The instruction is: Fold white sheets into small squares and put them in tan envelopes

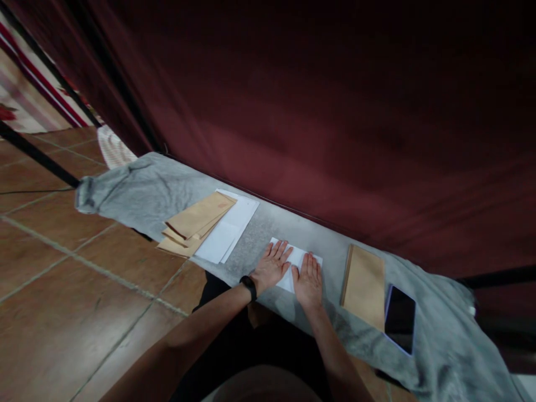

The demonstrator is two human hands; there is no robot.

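Behind, a dark red curtain (335,111) is hung in soft folds. Fuzzy grey cloth (259,234) is spread in a long strip below it. Flat brown envelopes (196,220) are fanned over white sheets (230,234) at the left. In the middle, a small folded white paper (298,257) is pressed flat under the left hand (270,268) and right hand (309,282), fingers stretched open, gripping nothing.

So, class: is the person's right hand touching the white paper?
Touching. The head view shows the right hand lying flat on the white paper, its fingers covering part of the sheet.
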